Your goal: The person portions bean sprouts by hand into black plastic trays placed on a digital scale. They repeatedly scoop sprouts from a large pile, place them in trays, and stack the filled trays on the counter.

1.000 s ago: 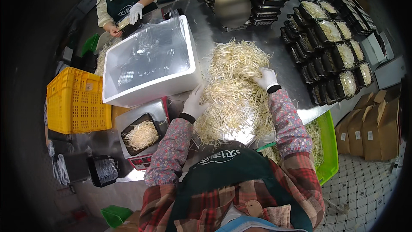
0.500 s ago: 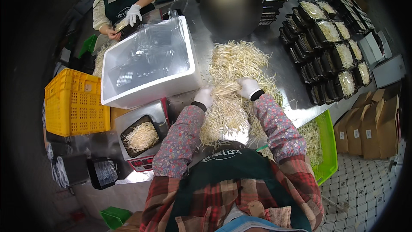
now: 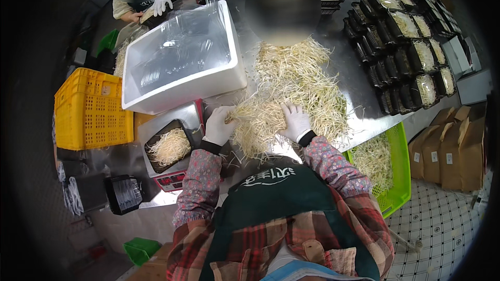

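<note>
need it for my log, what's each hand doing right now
Left hand: closed on a bunch of sprouts.
Right hand: open, fingers spread, palm down against the pile, gripping nothing visible.

Glare on the Metal Counter

You worked at a grey metal counter [image 3: 348, 70], with white glare [image 3: 365, 127] along its right side. To your right, a pale floor [image 3: 442, 239] showed dark crossing lines and small dark motifs. Brown cardboard packages [image 3: 448, 151] stood in a row above it. Around you, the room's outer edges sank into shadow.
</note>
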The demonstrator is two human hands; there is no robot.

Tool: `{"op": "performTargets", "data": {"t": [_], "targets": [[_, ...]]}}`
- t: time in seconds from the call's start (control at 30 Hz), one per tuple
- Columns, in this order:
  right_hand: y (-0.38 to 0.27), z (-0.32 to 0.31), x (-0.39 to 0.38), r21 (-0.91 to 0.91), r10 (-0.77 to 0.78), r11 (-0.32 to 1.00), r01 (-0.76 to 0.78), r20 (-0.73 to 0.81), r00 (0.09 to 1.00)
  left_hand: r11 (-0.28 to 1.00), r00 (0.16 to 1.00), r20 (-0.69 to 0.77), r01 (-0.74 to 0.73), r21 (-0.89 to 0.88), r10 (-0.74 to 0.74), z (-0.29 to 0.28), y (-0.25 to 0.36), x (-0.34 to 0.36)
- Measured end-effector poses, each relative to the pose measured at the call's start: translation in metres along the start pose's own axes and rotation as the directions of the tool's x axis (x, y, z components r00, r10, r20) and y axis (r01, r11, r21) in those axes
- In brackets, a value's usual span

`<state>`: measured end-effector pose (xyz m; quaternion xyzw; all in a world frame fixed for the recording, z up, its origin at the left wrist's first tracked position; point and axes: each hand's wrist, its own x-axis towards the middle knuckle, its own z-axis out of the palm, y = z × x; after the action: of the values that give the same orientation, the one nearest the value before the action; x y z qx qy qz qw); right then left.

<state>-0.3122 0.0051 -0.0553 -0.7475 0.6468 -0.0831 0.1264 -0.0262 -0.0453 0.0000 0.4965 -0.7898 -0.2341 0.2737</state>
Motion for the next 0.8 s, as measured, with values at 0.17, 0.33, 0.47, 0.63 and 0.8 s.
{"op": "performTargets", "data": {"t": [0.17, 0.33, 0.47, 0.63, 0.8], "targets": [[0.054, -0.015, 0.028, 0.404, 0.235, 0.884, -0.235, 0.050, 0.971, 0.999, 0.997, 0.074, -0.033, 0.009, 0.032, -0.011, 0.007, -0.040], [-0.004, -0.015, 0.037, 0.727, 0.133, 0.637, -0.257, 0.224, 0.965, 0.991, 0.991, -0.124, -0.040, 0.125, 0.056, 0.024, 0.008, -0.074], [-0.068, 0.020, 0.023, 0.102, 0.025, 0.994, -0.036, 0.101, 0.995, 0.507, 0.666, -0.061, 0.501, -0.702, -0.744, 0.092, -0.016, -0.129], [-0.043, 0.026, 0.023, 0.174, 0.019, 0.983, -0.056, 0.204, 0.979, 0.266, 0.707, 0.172, 0.464, -0.845, -0.686, 0.152, -0.006, -0.073], [0.059, 0.000, 0.012, 0.404, 0.350, 0.851, -0.336, 0.041, 0.936, 0.122, 0.799, 0.371, 0.477, -0.870, -0.473, 0.241, 0.036, 0.017]]}}
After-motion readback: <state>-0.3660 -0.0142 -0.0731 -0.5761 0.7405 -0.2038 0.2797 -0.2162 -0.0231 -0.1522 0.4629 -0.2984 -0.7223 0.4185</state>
